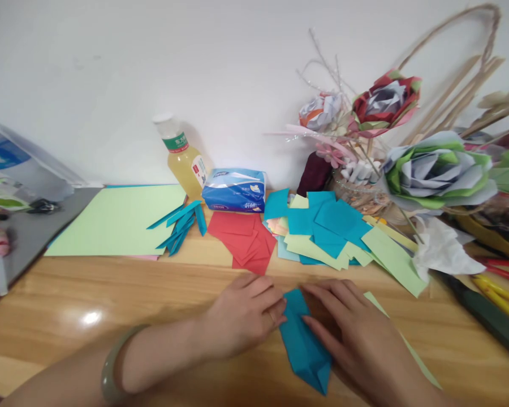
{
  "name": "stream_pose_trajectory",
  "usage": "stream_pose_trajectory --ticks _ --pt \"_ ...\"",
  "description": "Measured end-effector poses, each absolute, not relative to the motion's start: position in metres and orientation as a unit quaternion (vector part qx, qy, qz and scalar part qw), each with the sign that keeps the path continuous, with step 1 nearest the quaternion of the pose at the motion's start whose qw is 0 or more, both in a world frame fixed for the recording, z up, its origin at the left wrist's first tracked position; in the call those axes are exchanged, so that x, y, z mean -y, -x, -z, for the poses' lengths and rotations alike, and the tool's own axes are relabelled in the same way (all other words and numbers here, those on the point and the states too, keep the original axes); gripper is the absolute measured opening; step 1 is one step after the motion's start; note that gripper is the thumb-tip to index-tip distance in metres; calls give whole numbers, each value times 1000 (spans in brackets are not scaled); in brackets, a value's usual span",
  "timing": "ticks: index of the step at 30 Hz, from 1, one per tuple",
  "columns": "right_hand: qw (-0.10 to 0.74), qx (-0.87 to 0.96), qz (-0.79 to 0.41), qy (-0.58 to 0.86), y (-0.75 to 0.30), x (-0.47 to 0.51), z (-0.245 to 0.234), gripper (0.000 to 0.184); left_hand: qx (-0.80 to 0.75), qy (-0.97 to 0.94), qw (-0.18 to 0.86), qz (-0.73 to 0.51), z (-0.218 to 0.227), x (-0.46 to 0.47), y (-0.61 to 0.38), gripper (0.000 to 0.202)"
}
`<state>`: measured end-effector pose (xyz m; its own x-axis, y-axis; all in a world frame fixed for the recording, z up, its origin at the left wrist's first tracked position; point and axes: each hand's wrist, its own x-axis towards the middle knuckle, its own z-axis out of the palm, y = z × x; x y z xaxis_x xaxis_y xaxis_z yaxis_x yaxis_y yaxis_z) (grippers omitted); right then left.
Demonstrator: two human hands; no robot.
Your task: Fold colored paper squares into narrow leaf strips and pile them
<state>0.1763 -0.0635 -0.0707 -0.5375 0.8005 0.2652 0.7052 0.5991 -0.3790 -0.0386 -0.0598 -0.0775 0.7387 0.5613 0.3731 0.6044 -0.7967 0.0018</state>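
A folded piece of blue paper [303, 342] lies on the wooden table [110, 305] in front of me. My left hand [241, 316] rests on its left edge, fingers curled and pressing down on it. My right hand [356, 333] lies over its right side with fingers stretched flat on the paper. A light green sheet [407, 347] lies partly under my right hand. A pale green bangle [110, 367] is on my left wrist.
Behind my hands lie red paper squares [244, 240], a pile of blue and green squares [326, 229], several folded blue strips [182, 223] on a large green sheet [114, 217], a tissue pack [235, 189], a bottle [182, 155] and paper flowers [436, 167]. Pliers [500, 282] lie at right.
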Motion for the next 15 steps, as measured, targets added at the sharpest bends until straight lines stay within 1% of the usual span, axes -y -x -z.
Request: stream_pose_trajectory --ticks 4,7,11,15 --pt "207 877 -118 417 -173 63 68 19 283 942 57 171 82 62 39 16" --pt "231 873 -128 411 -171 64 69 19 278 945 53 164 83 64 39 16" --pt "253 875 -95 402 -170 64 74 22 300 937 29 176 80 62 38 21" --pt "270 896 -49 348 -172 63 79 24 279 938 -10 205 75 54 41 23"
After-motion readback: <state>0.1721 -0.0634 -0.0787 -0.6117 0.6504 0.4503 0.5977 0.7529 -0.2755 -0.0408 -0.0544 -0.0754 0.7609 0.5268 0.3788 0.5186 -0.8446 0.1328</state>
